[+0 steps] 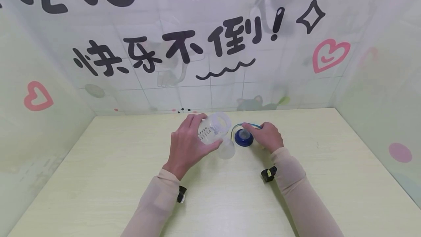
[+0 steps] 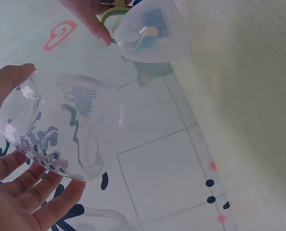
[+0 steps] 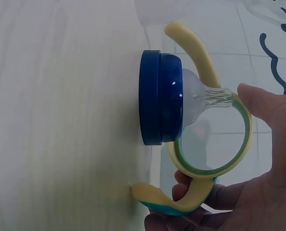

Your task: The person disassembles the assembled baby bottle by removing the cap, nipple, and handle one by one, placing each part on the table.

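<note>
My left hand (image 1: 188, 145) grips a clear baby bottle (image 1: 208, 131) with printed measuring marks. The bottle is held tilted above the table. In the left wrist view, the thumb and fingers lie around the bottle (image 2: 66, 125). My right hand (image 1: 270, 136) holds a yellow and teal two-armed bottle handle (image 3: 201, 171) with a ring in its middle. Its thumb touches the tip of a clear nipple (image 3: 196, 98). That nipple rises from a blue collar (image 1: 244, 138) standing on the table. Between the hands stands a translucent dome cap (image 1: 227, 149), partly behind the left thumb.
The pale wooden table (image 1: 98, 178) runs back to a white printed curtain (image 1: 184, 98) with black lettering and pink hearts. Similar curtains hang along the left and right sides. A small black camera mount (image 1: 269, 175) sits at the right wrist.
</note>
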Motion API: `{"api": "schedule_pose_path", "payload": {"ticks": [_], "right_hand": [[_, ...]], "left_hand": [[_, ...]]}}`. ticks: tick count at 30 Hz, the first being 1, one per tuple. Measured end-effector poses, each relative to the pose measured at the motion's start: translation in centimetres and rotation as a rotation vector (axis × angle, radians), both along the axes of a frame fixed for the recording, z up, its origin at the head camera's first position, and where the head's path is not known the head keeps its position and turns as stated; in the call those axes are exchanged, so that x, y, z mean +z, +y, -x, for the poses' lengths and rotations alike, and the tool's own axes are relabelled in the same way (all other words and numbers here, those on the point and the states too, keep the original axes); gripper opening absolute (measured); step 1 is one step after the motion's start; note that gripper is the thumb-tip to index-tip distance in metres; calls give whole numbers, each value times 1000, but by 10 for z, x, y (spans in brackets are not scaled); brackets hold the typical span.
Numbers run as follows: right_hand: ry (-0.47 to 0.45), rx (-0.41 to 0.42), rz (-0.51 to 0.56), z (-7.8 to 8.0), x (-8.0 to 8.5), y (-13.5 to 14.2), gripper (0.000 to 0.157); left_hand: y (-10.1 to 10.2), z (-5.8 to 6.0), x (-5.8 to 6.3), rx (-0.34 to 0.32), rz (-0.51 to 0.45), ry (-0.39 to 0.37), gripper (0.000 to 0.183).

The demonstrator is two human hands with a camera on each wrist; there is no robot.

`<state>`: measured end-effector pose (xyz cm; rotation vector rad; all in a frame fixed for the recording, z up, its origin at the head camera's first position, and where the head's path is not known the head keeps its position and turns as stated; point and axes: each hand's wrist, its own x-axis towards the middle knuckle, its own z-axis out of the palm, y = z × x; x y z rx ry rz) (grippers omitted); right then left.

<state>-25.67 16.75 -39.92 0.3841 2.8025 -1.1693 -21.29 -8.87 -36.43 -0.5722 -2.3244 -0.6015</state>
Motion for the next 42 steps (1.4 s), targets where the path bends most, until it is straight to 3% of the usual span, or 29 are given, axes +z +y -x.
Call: {"api": "schedule_pose_path", "payload": {"ticks": [7,17,22,26,30,36,42], "right_hand": [[19,20,-14,0,-4,0,62],[35,34,-33,1,-5,0,62],[54,45,-50,-1,-1,-2,73],[161,70,-27,-3,7,-7,84],[309,159,82,-8,20,-17,71],[532,387,263,-23,38,-35,44],[578,514,364,-30,36,-51,43]], "left_hand": [[0,0,1,0,0,-1,70],[0,0,0,8,0,-1,71],[-1,0,0,7,-1,-3,71],[-1,1,-1,0,-12,-10,71],[-2,1,-1,-10,-44,-40,72],[-2,4,-4,-36,-147,-103,73],[-4,7,-6,-136,-362,-266,74]]}}
